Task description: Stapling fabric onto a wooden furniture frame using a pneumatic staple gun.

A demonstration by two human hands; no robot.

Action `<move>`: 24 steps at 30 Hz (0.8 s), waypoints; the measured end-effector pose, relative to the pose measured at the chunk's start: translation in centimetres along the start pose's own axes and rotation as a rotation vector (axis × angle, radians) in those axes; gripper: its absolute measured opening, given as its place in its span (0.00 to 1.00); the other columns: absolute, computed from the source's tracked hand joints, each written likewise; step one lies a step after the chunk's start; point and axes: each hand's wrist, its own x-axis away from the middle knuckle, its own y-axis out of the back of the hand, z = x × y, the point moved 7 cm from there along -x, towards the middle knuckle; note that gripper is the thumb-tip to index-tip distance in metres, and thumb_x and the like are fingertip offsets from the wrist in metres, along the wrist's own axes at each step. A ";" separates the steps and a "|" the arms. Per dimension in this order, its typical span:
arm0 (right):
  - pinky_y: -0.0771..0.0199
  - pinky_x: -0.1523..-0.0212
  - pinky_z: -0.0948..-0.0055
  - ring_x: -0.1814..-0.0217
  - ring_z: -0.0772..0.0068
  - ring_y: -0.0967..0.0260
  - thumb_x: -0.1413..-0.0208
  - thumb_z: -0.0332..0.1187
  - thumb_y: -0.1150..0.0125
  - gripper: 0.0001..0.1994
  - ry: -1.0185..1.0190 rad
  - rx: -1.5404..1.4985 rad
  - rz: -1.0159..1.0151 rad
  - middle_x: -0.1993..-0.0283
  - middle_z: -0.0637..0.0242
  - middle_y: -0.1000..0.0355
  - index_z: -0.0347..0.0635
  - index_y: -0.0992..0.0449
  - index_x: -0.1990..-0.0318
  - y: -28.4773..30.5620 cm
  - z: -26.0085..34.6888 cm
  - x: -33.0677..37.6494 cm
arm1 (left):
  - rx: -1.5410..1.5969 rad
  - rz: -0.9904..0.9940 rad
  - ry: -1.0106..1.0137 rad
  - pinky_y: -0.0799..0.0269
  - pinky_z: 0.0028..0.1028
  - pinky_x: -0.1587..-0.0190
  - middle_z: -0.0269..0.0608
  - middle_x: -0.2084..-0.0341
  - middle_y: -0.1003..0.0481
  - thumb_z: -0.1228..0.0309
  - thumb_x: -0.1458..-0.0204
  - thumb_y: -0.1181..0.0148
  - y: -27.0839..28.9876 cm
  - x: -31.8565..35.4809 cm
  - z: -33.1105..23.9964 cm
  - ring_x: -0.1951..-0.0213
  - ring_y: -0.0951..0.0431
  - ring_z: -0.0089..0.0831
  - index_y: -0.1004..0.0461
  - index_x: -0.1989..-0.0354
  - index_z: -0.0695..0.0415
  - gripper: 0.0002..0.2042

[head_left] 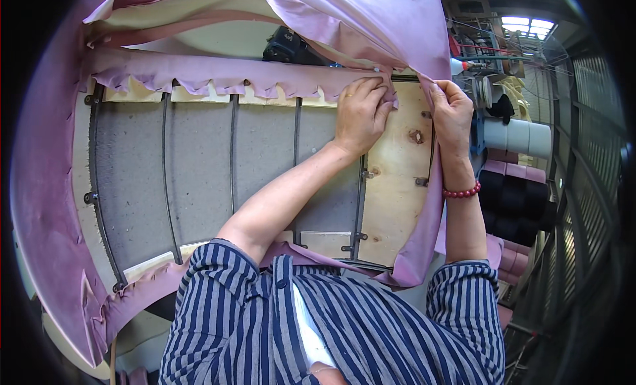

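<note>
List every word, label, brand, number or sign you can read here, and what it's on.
Black device beyond the pink cover: small pale markings, too blurred to quote reliably.
Pink cover, plywood panel, striped shirt: no lettering visible.
White rolls at right: none I can make out.

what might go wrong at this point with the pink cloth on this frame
The pink cloth could set with creases: it bunches by the left hand while the right hand pinches its edge further right.

The notched edge along the top might tear deeper at its cuts if pulled hard.

The red bead bracelet on the right wrist could snag on loose cloth, since it sits close beside it.
</note>
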 end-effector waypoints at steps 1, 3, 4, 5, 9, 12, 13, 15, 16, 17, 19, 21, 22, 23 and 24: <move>0.37 0.74 0.82 0.75 0.89 0.39 0.41 0.29 0.42 0.08 -0.022 -0.088 0.008 0.77 0.75 0.29 0.34 0.22 0.68 0.1 -0.4 -0.2 | 0.024 -0.008 0.070 0.38 0.41 0.46 0.44 0.55 0.24 0.68 0.51 0.38 0.0 -0.4 0.5 0.48 0.29 0.43 0.22 0.59 0.60 0.13; 0.37 0.74 0.82 0.74 0.89 0.39 0.41 0.29 0.42 0.08 -0.052 -0.174 0.013 0.76 0.76 0.29 0.34 0.22 0.68 0.3 -0.8 -0.2 | -0.170 -0.043 0.136 0.36 0.41 0.50 0.45 0.58 0.23 0.62 0.50 0.40 0.2 -2.5 0.8 0.52 0.28 0.44 0.20 0.62 0.59 0.13; 0.37 0.73 0.83 0.73 0.89 0.39 0.40 0.29 0.42 0.08 -0.063 -0.182 0.032 0.75 0.77 0.29 0.34 0.22 0.68 0.1 -0.6 -0.1 | -0.274 -0.015 0.173 0.36 0.40 0.50 0.45 0.59 0.23 0.60 0.50 0.40 0.5 -3.6 1.4 0.52 0.28 0.44 0.20 0.64 0.58 0.14; 0.37 0.73 0.83 0.73 0.89 0.39 0.40 0.29 0.42 0.08 -0.070 -0.192 0.051 0.74 0.77 0.29 0.34 0.22 0.68 -0.2 -0.4 -0.2 | -0.357 0.046 0.168 0.32 0.39 0.53 0.45 0.65 0.20 0.59 0.50 0.41 0.4 -4.7 2.0 0.57 0.24 0.44 0.18 0.67 0.57 0.14; 0.37 0.72 0.84 0.73 0.90 0.39 0.40 0.29 0.42 0.08 -0.049 -0.199 0.064 0.75 0.78 0.30 0.34 0.23 0.69 -0.6 0.0 0.2 | -0.137 0.378 0.485 0.25 0.35 0.61 0.45 0.74 0.19 0.56 0.52 0.39 -1.6 -6.8 6.4 0.72 0.19 0.42 0.18 0.68 0.58 0.17; 0.38 0.73 0.84 0.73 0.90 0.39 0.40 0.29 0.42 0.08 -0.060 -0.212 0.066 0.75 0.78 0.30 0.34 0.23 0.69 -0.4 0.1 0.2 | 0.063 0.334 0.671 0.29 0.36 0.56 0.46 0.73 0.19 0.51 0.63 0.34 -2.8 -6.2 7.6 0.66 0.19 0.42 0.16 0.71 0.52 0.18; 0.38 0.73 0.84 0.73 0.90 0.39 0.40 0.29 0.42 0.08 -0.065 -0.212 0.065 0.75 0.78 0.30 0.34 0.23 0.69 -0.3 0.1 0.2 | 0.062 0.338 0.673 0.29 0.36 0.56 0.46 0.73 0.19 0.51 0.63 0.34 -3.3 -6.0 7.2 0.66 0.19 0.42 0.16 0.71 0.52 0.18; 0.38 0.73 0.83 0.74 0.90 0.40 0.40 0.29 0.42 0.08 -0.062 -0.204 0.057 0.76 0.78 0.30 0.34 0.23 0.69 -0.1 0.3 0.3 | -0.059 0.161 0.558 0.27 0.29 0.67 0.42 0.81 0.21 0.53 0.60 0.31 -2.6 -6.2 6.1 0.76 0.20 0.31 0.17 0.73 0.60 0.20; 0.38 0.73 0.83 0.74 0.90 0.40 0.40 0.29 0.42 0.08 -0.063 -0.208 0.060 0.76 0.78 0.30 0.34 0.23 0.69 -0.3 0.4 0.3 | -0.053 0.097 0.535 0.29 0.27 0.73 0.40 0.85 0.22 0.58 0.59 0.30 -2.3 -6.2 5.9 0.80 0.23 0.26 0.18 0.77 0.61 0.16; 0.38 0.74 0.83 0.74 0.90 0.39 0.40 0.29 0.41 0.08 -0.064 -0.186 0.068 0.76 0.78 0.30 0.34 0.23 0.69 -0.5 0.6 0.3 | -0.057 0.096 0.537 0.29 0.27 0.73 0.40 0.85 0.22 0.58 0.59 0.30 -2.4 -6.0 5.8 0.80 0.23 0.26 0.18 0.77 0.61 0.16; 0.39 0.74 0.83 0.74 0.90 0.39 0.40 0.29 0.41 0.08 -0.069 -0.162 0.073 0.76 0.78 0.30 0.34 0.23 0.69 -0.5 0.4 0.3 | 0.207 -0.010 0.609 0.31 0.26 0.77 0.37 0.86 0.23 0.64 0.58 0.30 -2.2 -5.2 5.5 0.82 0.26 0.22 0.18 0.77 0.62 0.12; 0.39 0.74 0.84 0.74 0.90 0.40 0.40 0.29 0.42 0.08 -0.068 -0.193 0.081 0.77 0.78 0.30 0.34 0.23 0.69 -0.3 -0.1 0.1 | 0.220 0.007 0.620 0.31 0.26 0.78 0.37 0.86 0.24 0.66 0.57 0.31 -2.2 -5.2 4.6 0.83 0.27 0.21 0.19 0.77 0.62 0.11; 0.39 0.74 0.84 0.74 0.90 0.40 0.40 0.29 0.42 0.08 -0.069 -0.195 0.083 0.77 0.78 0.30 0.34 0.23 0.69 -0.4 -0.1 0.1 | 0.226 0.015 0.630 0.31 0.26 0.78 0.37 0.86 0.24 0.68 0.56 0.32 -2.0 -5.3 4.4 0.84 0.28 0.20 0.19 0.77 0.63 0.10; 0.39 0.74 0.84 0.74 0.90 0.40 0.40 0.29 0.42 0.08 -0.076 -0.196 0.082 0.77 0.78 0.30 0.34 0.23 0.69 -0.4 0.0 0.1 | 0.224 0.014 0.630 0.31 0.26 0.78 0.37 0.86 0.24 0.68 0.56 0.32 -2.1 -5.1 4.7 0.84 0.28 0.20 0.19 0.77 0.63 0.10; 0.40 0.75 0.84 0.74 0.90 0.40 0.40 0.29 0.42 0.08 -0.082 -0.197 0.081 0.77 0.78 0.31 0.34 0.23 0.69 -0.4 0.0 0.1 | 0.269 0.022 0.636 0.31 0.25 0.77 0.36 0.86 0.23 0.68 0.55 0.32 -2.4 -4.9 5.0 0.83 0.27 0.19 0.18 0.76 0.63 0.09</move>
